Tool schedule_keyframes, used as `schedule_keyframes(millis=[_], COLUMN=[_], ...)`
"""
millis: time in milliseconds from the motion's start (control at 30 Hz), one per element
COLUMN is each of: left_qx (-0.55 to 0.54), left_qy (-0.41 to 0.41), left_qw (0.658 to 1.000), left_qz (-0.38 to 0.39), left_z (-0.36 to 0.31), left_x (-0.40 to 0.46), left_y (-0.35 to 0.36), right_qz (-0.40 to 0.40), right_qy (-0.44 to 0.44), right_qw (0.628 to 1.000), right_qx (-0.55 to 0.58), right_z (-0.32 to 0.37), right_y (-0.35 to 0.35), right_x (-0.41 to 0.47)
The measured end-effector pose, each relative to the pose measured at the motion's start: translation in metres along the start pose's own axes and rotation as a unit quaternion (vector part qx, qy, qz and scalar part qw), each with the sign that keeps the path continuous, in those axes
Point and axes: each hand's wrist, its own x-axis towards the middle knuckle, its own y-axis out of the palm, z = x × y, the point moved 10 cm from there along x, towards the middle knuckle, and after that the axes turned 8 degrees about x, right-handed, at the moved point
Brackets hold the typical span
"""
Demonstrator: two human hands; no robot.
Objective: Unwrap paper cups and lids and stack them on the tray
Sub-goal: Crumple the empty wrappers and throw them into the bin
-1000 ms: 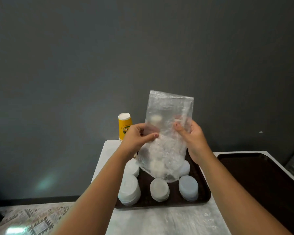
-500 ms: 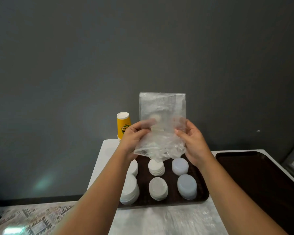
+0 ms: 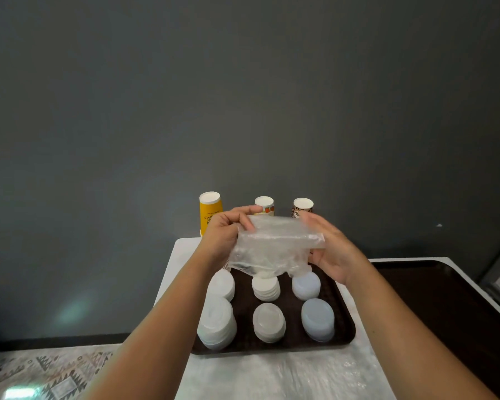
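A dark grey wall point(image 3: 243, 96) fills the scene behind both hands, above a white table point(image 3: 272, 376) that runs beneath and toward the viewer from them. To the right of the right hand lies an empty dark tray point(image 3: 445, 307); directly below the hands sits a second brown tray point(image 3: 344, 336) carrying six stacks of lids point(image 3: 269, 321) in two rows, white ones at left and centre and bluish ones at right. A patterned rug point(image 3: 49, 370) covers the floor well to the left of the left forearm. Held up between the hands, a crumpled clear plastic bag point(image 3: 274, 246) hangs over the far row of lids and partly hides it. The left hand point(image 3: 225, 235) curls its fingers and thumb around the bag's left end; the right hand point(image 3: 329, 249) pinches the right end, thumb on top. Beyond the hands, against the wall, stand three upturned paper cups: a yellow cup point(image 3: 210, 210) past the left hand, a fruit-printed cup point(image 3: 264, 205) partly hidden by the left fingers, and a spotted cup point(image 3: 302, 207) past the right hand. The yellow cup bears small dark print, too small to read.
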Motion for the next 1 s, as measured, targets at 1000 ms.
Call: schedule_keyframes(millis=[1000], left_qx=[-0.017], left_qy=[-0.168], left_qw=[0.981], left_qz=[0.092], left_z=[0.031], left_x=[-0.01], left_y=[0.022], right_qz=[0.012], right_qy=[-0.094], right_qw=[0.993], right_qx=[-0.074], right_z=[0.003], right_y=[0.005], right_x=[0.008])
